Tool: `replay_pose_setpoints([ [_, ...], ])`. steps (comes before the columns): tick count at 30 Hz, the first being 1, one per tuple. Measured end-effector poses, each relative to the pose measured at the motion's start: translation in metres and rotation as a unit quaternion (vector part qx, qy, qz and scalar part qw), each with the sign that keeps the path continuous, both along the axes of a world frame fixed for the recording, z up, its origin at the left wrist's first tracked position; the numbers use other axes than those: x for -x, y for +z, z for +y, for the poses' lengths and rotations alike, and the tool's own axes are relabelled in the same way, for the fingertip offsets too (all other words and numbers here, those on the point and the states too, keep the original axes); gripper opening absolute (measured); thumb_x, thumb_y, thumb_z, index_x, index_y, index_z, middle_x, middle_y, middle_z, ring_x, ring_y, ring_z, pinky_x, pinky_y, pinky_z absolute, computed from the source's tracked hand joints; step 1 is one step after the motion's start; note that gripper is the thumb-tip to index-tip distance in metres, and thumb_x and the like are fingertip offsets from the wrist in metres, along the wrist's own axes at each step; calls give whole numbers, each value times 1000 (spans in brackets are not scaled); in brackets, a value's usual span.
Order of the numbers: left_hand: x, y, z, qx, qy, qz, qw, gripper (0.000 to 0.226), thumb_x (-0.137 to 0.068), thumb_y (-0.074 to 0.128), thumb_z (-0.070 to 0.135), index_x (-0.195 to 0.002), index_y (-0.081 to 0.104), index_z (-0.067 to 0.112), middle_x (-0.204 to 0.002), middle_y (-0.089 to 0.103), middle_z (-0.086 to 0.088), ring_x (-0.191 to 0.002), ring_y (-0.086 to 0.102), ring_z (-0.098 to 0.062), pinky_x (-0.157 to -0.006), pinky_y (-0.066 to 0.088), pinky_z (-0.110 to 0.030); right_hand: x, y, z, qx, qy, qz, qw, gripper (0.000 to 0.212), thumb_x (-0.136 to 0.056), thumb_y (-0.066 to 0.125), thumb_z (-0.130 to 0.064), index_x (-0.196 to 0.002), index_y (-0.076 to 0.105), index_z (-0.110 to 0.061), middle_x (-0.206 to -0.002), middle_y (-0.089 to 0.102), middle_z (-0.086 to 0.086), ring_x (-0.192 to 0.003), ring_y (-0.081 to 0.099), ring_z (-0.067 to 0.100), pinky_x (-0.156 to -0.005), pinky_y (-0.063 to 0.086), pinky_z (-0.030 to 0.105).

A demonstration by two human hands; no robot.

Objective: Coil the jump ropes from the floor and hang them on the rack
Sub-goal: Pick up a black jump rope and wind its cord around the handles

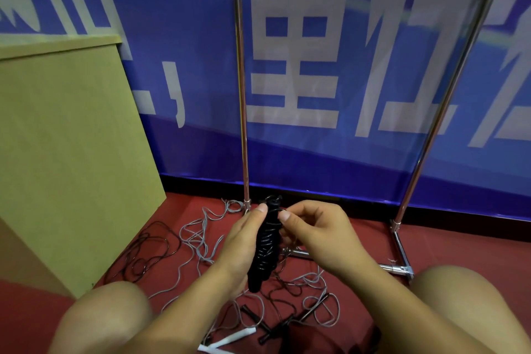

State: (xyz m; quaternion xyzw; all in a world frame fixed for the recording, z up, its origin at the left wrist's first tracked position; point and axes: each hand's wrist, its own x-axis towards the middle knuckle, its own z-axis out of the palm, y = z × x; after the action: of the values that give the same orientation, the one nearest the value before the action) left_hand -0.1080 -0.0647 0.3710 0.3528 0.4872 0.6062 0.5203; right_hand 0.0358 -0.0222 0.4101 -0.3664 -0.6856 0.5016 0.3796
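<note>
Left hand [244, 241] gripped the black coiled rope [267, 241] above the floor, right hand [310, 227] pinched its wrap near the top; grey and black ropes [198, 238] lay loose, rack [242, 95] unused.

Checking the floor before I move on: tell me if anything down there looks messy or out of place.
Yes. Loose grey ropes and black ropes lie tangled across the red floor around the rack base, handles scattered between the knees. Only the black bundle held in the left hand looks coiled.
</note>
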Motion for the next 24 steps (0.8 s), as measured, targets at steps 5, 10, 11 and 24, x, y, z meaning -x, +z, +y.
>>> replay_pose_setpoints([
  [5, 5, -7, 1, -2, 47, 156, 987, 30, -102, 46, 43, -101, 73, 32, -93, 75, 1, -88, 67, -16, -85, 49, -42, -1, -2, -1, -61, -37, -22, 997, 13, -90, 70, -19, -77, 73, -23, -67, 72, -4, -59, 67, 8, -64, 54, 32],
  [10, 5, -6, 0, -33, 43, 199, 978, 37, -88, 48, 61, -105, 69, 36, -105, 73, 5, -107, 66, -14, -97, 49, -38, -2, -2, -2, -103, -47, -25, 993, 11, -90, 71, -21, -80, 73, -27, -71, 72, -8, -64, 67, 6, -65, 54, 26],
  [11, 5, -6, 0, -32, 41, 200, 978, 35, -89, 48, 59, -107, 68, 37, -108, 72, 7, -109, 65, -10, -99, 48, -36, -3, -3, -2, -97, -47, -24, 994, 11, -89, 71, -21, -80, 73, -26, -70, 72, -6, -63, 67, 7, -65, 55, 29],
  [24, 5, -6, -3, -27, 65, 329, 942, 24, -90, 50, 50, -111, 60, 43, -89, 70, 4, -82, 65, -14, -80, 51, -39, -1, -3, 0, -54, -36, 38, 997, 10, -89, 70, -10, -87, 71, -20, -66, 67, 0, -61, 61, 10, -61, 52, 27],
])
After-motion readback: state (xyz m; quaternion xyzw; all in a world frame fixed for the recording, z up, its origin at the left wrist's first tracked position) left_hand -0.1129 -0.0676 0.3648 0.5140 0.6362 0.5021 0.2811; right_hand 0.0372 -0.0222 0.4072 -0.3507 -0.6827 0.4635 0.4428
